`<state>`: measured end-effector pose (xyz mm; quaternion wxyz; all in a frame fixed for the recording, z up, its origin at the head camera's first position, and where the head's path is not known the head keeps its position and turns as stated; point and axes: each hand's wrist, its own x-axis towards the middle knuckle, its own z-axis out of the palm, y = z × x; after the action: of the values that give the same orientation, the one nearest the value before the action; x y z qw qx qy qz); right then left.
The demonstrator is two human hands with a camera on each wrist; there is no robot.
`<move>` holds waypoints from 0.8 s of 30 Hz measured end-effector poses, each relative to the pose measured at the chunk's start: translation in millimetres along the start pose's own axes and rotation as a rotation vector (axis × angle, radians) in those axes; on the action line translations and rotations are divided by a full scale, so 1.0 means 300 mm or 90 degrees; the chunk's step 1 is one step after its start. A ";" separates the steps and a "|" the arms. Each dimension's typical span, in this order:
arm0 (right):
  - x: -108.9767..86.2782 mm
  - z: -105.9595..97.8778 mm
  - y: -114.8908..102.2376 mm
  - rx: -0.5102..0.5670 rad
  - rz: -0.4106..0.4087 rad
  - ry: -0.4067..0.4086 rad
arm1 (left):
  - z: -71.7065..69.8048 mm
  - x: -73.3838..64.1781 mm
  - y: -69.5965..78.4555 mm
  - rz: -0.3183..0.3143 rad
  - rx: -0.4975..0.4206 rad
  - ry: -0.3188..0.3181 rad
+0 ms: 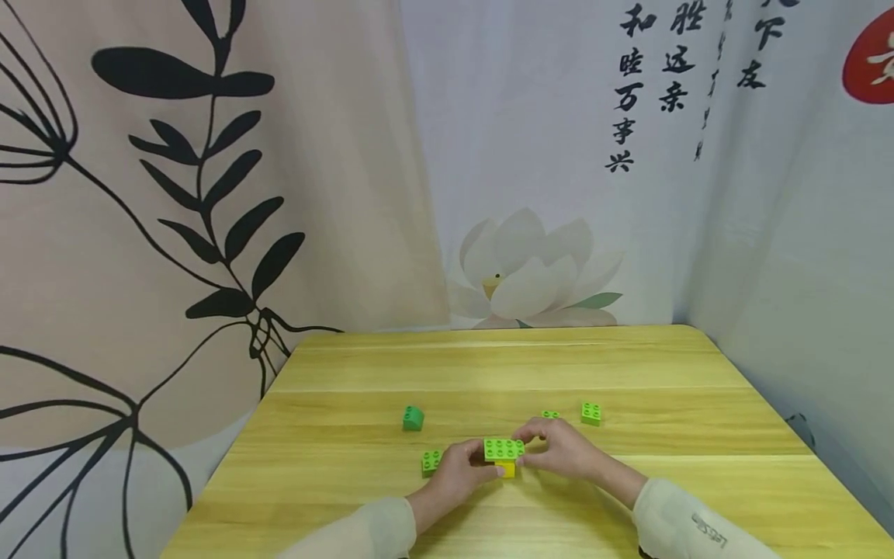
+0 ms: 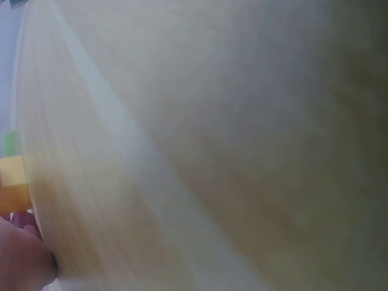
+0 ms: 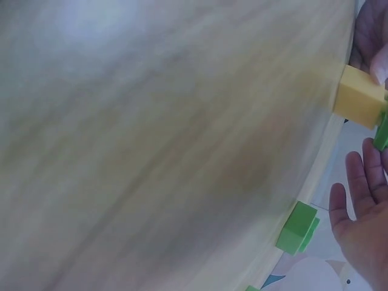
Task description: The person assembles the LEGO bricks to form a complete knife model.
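A long light-green toy building brick sits across the top of a yellow building brick, near the front of the table. My left hand grips the yellow brick from the left, its thumb along the near side. From the other side, my right hand pinches the right end of the light-green brick between thumb and index finger. In the right wrist view, the other fingers of the right hand are spread beside the yellow brick. Only an edge of the yellow brick shows in the left wrist view.
On the wooden table, a green brick lies just left of the left hand. Farther back are a dark-green brick with a sloped side, a light-green brick and one partly hidden by the right hand. Curtains hang behind.
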<state>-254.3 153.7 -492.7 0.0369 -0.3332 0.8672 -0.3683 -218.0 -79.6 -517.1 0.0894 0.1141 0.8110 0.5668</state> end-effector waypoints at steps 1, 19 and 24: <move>-0.001 0.000 0.000 -0.002 -0.002 0.000 | 0.000 0.000 0.002 0.001 0.001 0.001; 0.016 -0.009 -0.018 0.024 0.010 -0.032 | 0.004 0.006 -0.011 -0.001 -0.031 0.014; 0.013 -0.013 -0.023 0.034 0.014 -0.042 | -0.006 -0.010 -0.004 -0.004 -0.078 -0.004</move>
<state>-254.8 150.2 -484.7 0.0785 -0.3344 0.8591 -0.3795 -215.7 -82.5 -517.6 0.1004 0.1076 0.7746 0.6150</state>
